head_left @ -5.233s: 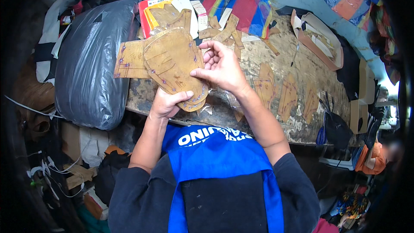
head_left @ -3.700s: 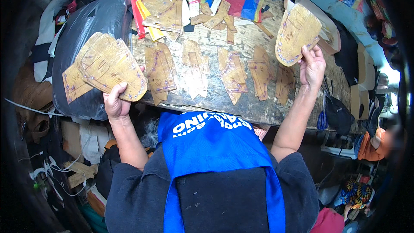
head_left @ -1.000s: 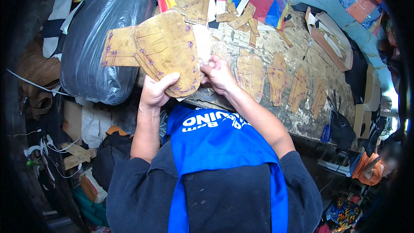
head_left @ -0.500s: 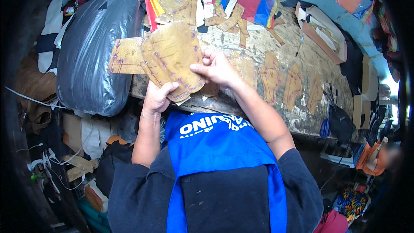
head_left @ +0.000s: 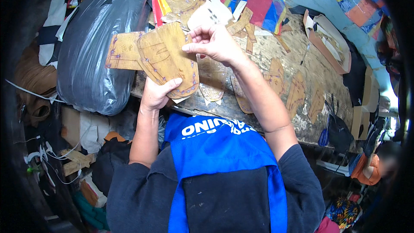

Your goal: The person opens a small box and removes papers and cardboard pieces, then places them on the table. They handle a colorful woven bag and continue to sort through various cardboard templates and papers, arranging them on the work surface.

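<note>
My left hand [head_left: 159, 92] grips a stack of flat tan pattern pieces [head_left: 166, 56] at its lower edge, thumb on top. Purple dots and dark pen lines mark their faces. The top piece has a rounded lower end, and a squarer tan piece [head_left: 123, 51] juts out to the left beneath it. At the stack's upper right edge, my right hand [head_left: 213, 45] is closed in a pinch, thumb over the top piece. Just below my right hand, another tan piece [head_left: 212, 80] lies on the worn wooden bench [head_left: 319, 60].
A bulky dark plastic-wrapped bundle [head_left: 101, 51] stands on the left. Behind the stack are red and yellow packets [head_left: 156, 4], white paper and tan scraps. Several tan pieces [head_left: 295, 92] lie along the bench's right side, near an open carton [head_left: 330, 43]. A person in orange [head_left: 368, 168] is at far right.
My right hand has moved up along the stack's right edge, from its lower part to its upper part. The stack has turned slightly more upright, still in my left hand.
</note>
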`<action>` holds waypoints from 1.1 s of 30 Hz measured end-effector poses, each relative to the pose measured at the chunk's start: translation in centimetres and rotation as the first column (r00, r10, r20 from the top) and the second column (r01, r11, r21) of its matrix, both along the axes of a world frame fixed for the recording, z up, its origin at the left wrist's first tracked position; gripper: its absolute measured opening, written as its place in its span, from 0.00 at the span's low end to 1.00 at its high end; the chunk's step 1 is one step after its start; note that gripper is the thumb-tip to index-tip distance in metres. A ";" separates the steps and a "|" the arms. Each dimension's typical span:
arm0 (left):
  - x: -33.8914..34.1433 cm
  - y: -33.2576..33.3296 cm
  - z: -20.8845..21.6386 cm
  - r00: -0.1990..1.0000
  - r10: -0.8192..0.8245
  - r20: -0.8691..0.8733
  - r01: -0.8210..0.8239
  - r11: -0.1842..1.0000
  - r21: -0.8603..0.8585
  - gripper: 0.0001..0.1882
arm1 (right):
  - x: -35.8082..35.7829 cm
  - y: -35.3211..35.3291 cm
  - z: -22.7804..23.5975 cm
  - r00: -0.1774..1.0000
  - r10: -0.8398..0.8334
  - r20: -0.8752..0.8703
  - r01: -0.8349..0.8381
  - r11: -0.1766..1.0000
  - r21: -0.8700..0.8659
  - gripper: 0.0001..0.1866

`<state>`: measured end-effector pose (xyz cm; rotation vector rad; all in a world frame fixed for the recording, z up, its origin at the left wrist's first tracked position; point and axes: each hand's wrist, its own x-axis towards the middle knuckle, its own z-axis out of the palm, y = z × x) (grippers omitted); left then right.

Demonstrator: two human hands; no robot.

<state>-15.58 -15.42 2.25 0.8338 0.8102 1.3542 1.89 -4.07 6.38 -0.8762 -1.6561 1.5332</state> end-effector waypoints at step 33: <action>6.4 -1.4 1.6 0.892 -0.432 0.133 0.431 0.902 0.037 0.30 | 25.1 -12.0 -3.2 0.597 -0.686 -0.416 0.607 0.725 -0.325 0.06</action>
